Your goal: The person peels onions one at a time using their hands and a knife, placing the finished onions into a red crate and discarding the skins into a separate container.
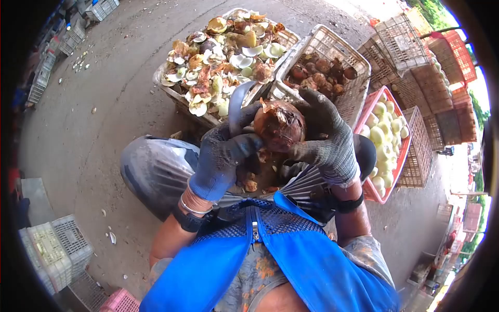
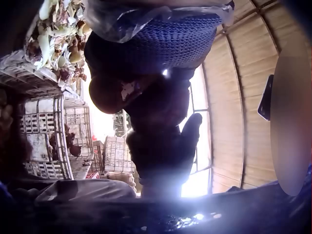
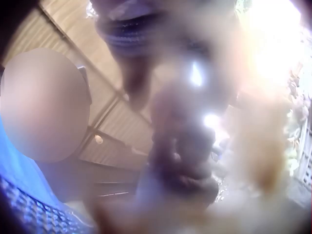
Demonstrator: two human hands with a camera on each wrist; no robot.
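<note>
A large brown-skinned onion [image 1: 280, 126] is between the two gloved hands in the head view, its papery skin torn at the top. My right hand [image 1: 328, 140] grips it from the right, thumb low on its side and fingers round the far side. From the left, my left hand [image 1: 221, 156] holds a knife with a curved blade [image 1: 238, 104] standing up past the fingers; its thumb lies against the onion. The knife's handle is hidden in the glove. In the left wrist view the left glove [image 2: 170, 41] is backlit; the right wrist view is badly blurred.
Ahead stands a crate heaped with onion peelings [image 1: 218, 67]. Beside it, a white crate [image 1: 358, 62] contains brown onions. A pink basket [image 1: 364, 192] of peeled onions stands at the right, near stacked crates [image 1: 403, 44]. Scraps lie on the floor between the knees.
</note>
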